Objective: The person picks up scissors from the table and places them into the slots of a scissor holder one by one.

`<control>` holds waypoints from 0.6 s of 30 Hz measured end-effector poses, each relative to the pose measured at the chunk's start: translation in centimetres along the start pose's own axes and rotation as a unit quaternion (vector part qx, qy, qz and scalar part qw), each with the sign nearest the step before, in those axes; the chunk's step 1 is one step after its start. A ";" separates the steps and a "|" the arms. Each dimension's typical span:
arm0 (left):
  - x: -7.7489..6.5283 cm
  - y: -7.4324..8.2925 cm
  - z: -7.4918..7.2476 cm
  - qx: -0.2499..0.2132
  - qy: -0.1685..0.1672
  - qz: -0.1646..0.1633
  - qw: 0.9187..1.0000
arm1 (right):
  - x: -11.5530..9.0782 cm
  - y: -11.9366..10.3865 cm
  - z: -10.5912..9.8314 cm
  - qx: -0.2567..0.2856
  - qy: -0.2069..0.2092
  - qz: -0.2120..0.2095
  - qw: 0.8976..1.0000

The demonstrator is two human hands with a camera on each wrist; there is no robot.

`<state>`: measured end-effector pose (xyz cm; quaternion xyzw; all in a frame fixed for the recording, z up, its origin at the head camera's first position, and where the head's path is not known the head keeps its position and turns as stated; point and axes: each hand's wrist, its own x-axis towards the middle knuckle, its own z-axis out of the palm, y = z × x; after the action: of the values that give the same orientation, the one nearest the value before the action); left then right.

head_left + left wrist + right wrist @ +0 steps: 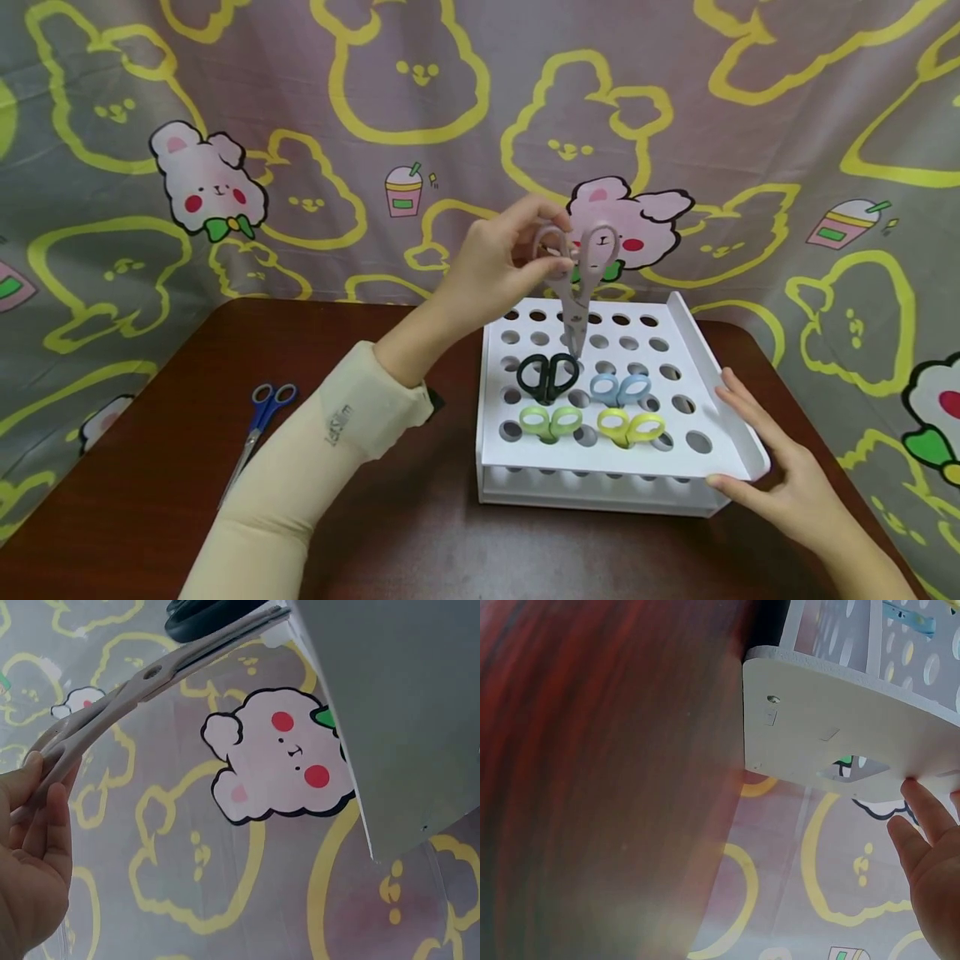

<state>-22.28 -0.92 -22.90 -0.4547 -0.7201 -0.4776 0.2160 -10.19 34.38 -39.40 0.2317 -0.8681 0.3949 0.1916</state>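
My left hand [498, 262] pinches one handle loop of a pair of pale pinkish-grey scissors [576, 321] between thumb and fingers. Its blades point down over a white rack [495, 450] full of round holes, tips close behind the black scissors [547, 389]. In the left wrist view, the scissors [112, 705] slant from my fingers towards the rack's side. Fairly straight fingers of my right hand [787, 479] touch the outer face of the rack's right side panel [817, 705], with the thumb at its front corner.
Light blue scissors [619, 390], green scissors [550, 425] and yellow scissors [624, 428] stand handles-up in the rack. Blue-handled scissors [262, 412] lie on the dark table [420, 550] at left, partly behind my sleeve [300, 475]. A patterned curtain [465, 100] hangs behind.
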 end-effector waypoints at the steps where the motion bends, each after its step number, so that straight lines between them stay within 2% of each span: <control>1: 0.1 0.0 0.1 -0.003 -0.007 0.000 1.000 | 0.0 0.0 0.0 -0.001 0.001 -0.002 1.000; 7: 0.7 0.1 0.8 -0.017 -0.043 -0.001 0.999 | 0.1 0.1 0.0 -0.003 0.001 -0.006 1.000; 14: 1.4 0.2 1.4 0.006 -0.061 0.000 0.998 | 0.1 0.3 0.1 -0.001 0.003 -0.012 1.000; 18: 1.6 0.1 1.7 0.001 -0.069 -0.008 0.998 | 0.1 0.4 0.1 0.004 0.004 -0.013 1.000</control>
<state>-22.82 1.36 -22.44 -0.4803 -0.7374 -0.4461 0.1629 -10.49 34.50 -39.69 0.2425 -0.8626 0.3966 0.1996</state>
